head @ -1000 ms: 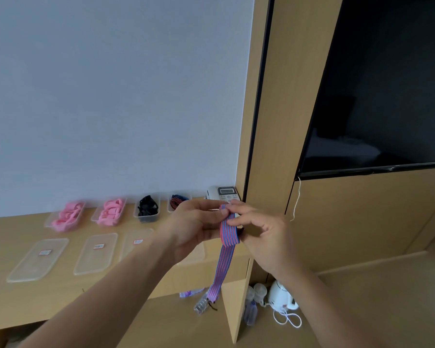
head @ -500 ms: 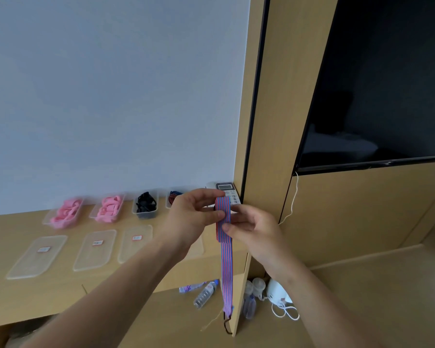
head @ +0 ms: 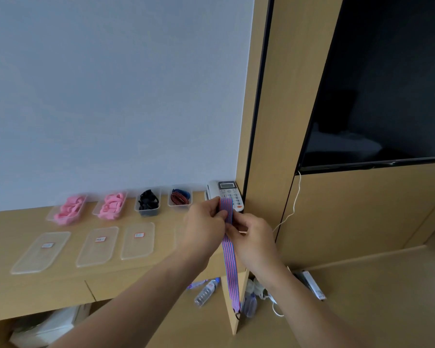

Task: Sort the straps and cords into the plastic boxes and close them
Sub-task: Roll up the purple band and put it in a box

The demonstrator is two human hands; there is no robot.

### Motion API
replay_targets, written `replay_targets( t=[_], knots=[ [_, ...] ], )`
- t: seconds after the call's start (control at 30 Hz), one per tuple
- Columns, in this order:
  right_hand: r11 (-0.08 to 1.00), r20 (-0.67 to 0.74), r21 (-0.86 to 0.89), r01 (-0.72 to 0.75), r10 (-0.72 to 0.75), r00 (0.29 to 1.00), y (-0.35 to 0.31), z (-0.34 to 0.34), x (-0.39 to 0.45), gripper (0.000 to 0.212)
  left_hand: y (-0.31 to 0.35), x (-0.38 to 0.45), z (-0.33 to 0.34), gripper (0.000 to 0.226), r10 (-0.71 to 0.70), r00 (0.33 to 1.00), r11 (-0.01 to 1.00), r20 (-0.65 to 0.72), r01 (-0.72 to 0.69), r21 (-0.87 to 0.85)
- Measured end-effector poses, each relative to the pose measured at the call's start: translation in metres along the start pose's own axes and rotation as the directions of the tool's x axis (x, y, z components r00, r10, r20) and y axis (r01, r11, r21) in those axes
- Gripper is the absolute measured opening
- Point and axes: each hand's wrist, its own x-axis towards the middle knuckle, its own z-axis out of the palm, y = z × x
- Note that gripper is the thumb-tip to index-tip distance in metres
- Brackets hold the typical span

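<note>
Dark TV screen (head: 377,84) fills upper right, set in wood panelling; pale wall on the left. Wooden desk (head: 35,285) runs along the wall. Four open plastic boxes in a row at the back: two with pink straps (head: 68,209) (head: 111,205), one with black cords (head: 148,202), one with red and blue cords (head: 180,197). Three clear lids (head: 42,251) (head: 98,246) (head: 138,241) lie flat in front of the boxes, each with a small label. Phone (head: 226,193) at the right end of desk, against the panel. Left hand (head: 204,229) and right hand (head: 253,239) are close together over the desk edge, both pinching a red-and-blue striped strap (head: 230,267) near its top; fingers curled on it. Strap hangs straight down past the desk edge, dark clip at the bottom end. Water bottle (head: 206,292) lying on the floor below, white cable nearby
</note>
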Motion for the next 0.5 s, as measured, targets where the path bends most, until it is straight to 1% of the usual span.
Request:
replay_targets(
  t=[0.13, 0.2, 0.27, 0.33, 0.37, 0.4, 0.43, 0.47, 0.5],
  knots=[
    [0.999, -0.009, -0.036, 0.012, -0.013, 1.0, -0.001, 0.0, 0.005, 0.024, -0.003, -0.002, 0.006, 0.035, 0.033, 0.999, 0.999, 0.014, -0.032, -0.034],
    [1.0, 0.001, -0.026, 0.004, -0.004, 1.0, -0.004, 0.0, 0.007, 0.026, -0.003, -0.002, 0.005, 0.038, 0.05, 0.999, 0.999, 0.017, -0.05, -0.018],
    [0.999, 0.025, 0.048, -0.022, 0.02, 0.999, -0.006, -0.003, 0.008, 0.028, 0.0, 0.0, 0.0, 0.043, 0.058, 0.997, 0.998, 0.051, -0.057, -0.025],
    [0.98, 0.047, 0.185, -0.069, 0.061, 0.997, -0.009, -0.009, 0.01, 0.031, 0.002, 0.002, -0.006, 0.053, 0.066, 0.99, 0.991, 0.121, -0.05, -0.128],
    [0.963, 0.064, 0.254, -0.092, 0.078, 0.995, -0.011, -0.013, 0.012, 0.032, 0.003, 0.003, -0.008, 0.052, 0.064, 0.987, 0.983, 0.145, -0.037, -0.182],
    [0.946, 0.08, 0.305, -0.11, 0.09, 0.993, -0.012, -0.016, 0.014, 0.033, 0.003, 0.004, -0.011, 0.043, 0.044, 0.987, 0.975, 0.157, -0.008, -0.224],
    [0.932, 0.089, 0.341, -0.12, 0.095, 0.991, -0.014, -0.019, 0.016, 0.033, 0.001, 0.004, -0.013, 0.029, 0.005, 0.986, 0.971, 0.168, 0.036, -0.237],
    [0.922, 0.093, 0.368, -0.123, 0.095, 0.991, -0.015, -0.022, 0.018, 0.033, 0.0, 0.003, -0.015, 0.021, -0.039, 0.981, 0.967, 0.191, 0.085, -0.24],
    [0.913, 0.094, 0.389, -0.122, 0.093, 0.991, -0.016, -0.025, 0.02, 0.032, -0.003, 0.003, -0.016, 0.026, -0.077, 0.971, 0.966, 0.224, 0.129, -0.225]
  ],
)
